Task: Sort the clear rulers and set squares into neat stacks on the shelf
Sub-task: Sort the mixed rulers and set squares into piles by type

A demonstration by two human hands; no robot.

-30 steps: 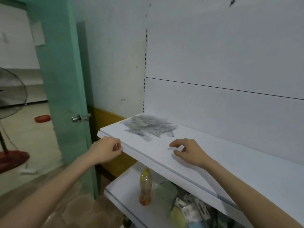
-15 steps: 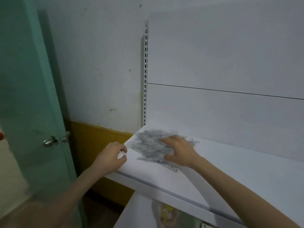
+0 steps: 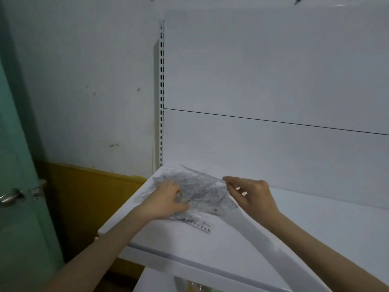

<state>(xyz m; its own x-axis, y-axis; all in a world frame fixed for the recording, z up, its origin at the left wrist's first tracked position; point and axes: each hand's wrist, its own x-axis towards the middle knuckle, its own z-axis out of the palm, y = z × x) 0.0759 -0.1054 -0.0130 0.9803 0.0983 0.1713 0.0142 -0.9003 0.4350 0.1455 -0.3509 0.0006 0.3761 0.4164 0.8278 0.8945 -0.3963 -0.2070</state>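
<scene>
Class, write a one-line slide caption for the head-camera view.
Left hand rests on the jumbled pile of clear rulers on a white shelf; right hand pinches a clear piece at its edge.

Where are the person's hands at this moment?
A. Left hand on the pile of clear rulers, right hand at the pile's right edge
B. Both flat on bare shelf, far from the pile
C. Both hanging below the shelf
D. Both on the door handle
A: the left hand rests on the pile of clear rulers at the left end of the shelf, while the right hand pinches a clear piece at the pile's right edge.
</scene>
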